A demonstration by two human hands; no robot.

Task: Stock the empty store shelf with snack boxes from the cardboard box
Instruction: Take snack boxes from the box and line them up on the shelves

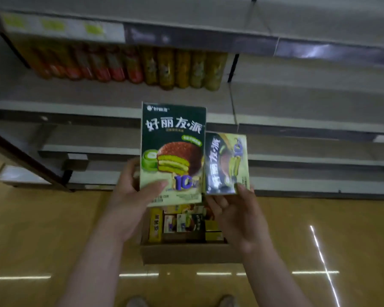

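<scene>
The left hand (133, 196) reaches forward, thumb across the front of a large green snack box (172, 151), which stands upright above its grip. The right hand (233, 209) pinches a smaller green snack box (227, 162) by its lower edge, just beside the first. Both hang above the open cardboard box (186, 251).

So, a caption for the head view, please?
Each hand holds a green snack box above the cardboard box.
</scene>
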